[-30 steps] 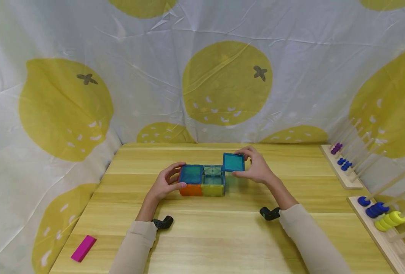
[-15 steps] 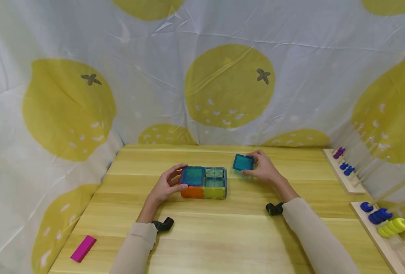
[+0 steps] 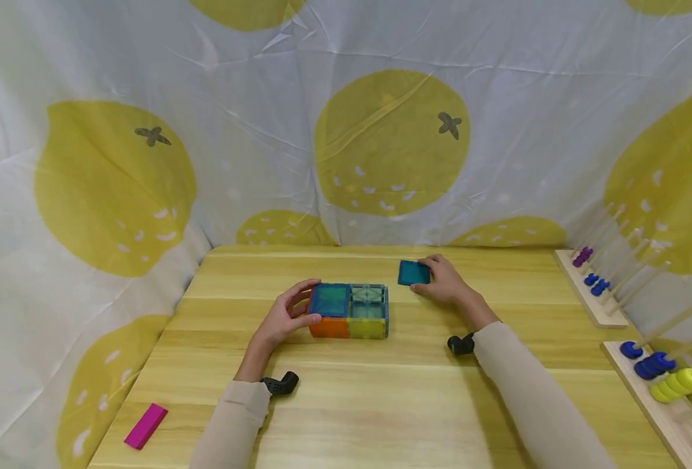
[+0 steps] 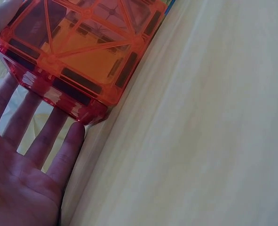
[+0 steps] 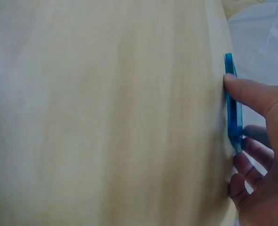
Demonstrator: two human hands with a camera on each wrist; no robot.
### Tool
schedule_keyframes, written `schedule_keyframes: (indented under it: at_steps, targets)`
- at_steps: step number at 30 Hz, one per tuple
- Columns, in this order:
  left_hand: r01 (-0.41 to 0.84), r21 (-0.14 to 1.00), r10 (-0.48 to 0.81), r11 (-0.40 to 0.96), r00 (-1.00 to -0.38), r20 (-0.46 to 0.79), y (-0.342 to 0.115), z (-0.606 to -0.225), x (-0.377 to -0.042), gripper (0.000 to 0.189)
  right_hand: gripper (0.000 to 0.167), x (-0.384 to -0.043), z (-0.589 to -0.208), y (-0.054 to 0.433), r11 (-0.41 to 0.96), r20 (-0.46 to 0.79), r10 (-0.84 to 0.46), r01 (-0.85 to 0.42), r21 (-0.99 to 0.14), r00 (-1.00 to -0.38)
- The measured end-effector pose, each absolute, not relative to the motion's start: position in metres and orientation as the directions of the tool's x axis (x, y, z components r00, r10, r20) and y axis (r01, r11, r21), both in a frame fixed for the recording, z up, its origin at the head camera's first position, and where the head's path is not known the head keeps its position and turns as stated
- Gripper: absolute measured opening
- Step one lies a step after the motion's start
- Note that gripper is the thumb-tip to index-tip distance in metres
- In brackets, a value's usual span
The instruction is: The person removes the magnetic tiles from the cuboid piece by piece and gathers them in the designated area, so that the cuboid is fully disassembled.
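A box of see-through magnetic tiles (image 3: 348,327) stands mid-table, orange and yellow on its near side. A blue-green tile covers its left half; the right half's top is uncovered. My left hand (image 3: 279,318) grips the box's left end, thumb at the near corner and fingers round the far one. In the left wrist view, fingertips lie along the red end wall (image 4: 54,92). Right of the box and farther back, my right hand (image 3: 446,281) pinches a blue-green magnetic tile (image 3: 413,273) between thumb and fingers. The right wrist view shows this tile (image 5: 232,101) edge-on, lying flat close over the tabletop.
A magenta block (image 3: 146,426) lies at the table's front left. Along the right edge stand two wooden peg racks, the farther rack (image 3: 593,293) with purple and blue beads, the nearer rack (image 3: 644,391) with blue and yellow ones. A lemon-print cloth (image 3: 252,150) hangs behind the table.
My right hand has carried the blue-green tile from the box's right top corner away to the right and down to the tabletop. My left hand keeps its grip on the box.
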State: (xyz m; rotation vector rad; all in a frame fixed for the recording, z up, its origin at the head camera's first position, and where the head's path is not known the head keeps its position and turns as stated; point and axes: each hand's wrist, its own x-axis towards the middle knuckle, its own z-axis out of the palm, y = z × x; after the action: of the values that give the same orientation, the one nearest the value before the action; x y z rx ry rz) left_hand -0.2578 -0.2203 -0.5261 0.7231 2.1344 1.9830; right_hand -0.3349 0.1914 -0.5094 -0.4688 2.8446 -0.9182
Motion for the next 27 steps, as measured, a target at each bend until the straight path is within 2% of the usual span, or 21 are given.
schedule_keyframes:
  at_steps: [6,12,20,27]
  targets:
    - [0.245,0.969,0.437,0.021,-0.874,0.212,-0.219,-0.528,-0.256,0.07,0.065,-0.334,-0.504,0.191,0.777,-0.066,-0.362,-0.262,-0.573,-0.93]
    - [0.25,0.968,0.434,0.005,-0.873,0.223,-0.22,-0.526,-0.256,0.07,0.066,-0.336,-0.506,0.192,0.768,-0.016,-0.38,-0.306,-0.563,-0.925]
    - [0.252,0.967,0.446,0.018,-0.868,0.218,-0.221,-0.53,-0.254,0.073,0.068,-0.321,-0.51,0.201,0.701,0.051,-0.375,-0.319,-0.637,-0.926]
    - [0.275,0.961,0.473,0.034,-0.851,0.227,-0.222,-0.528,-0.257,0.078,0.067,-0.297,-0.503,0.21,0.587,0.108,-0.382,-0.331,-0.739,-0.918]
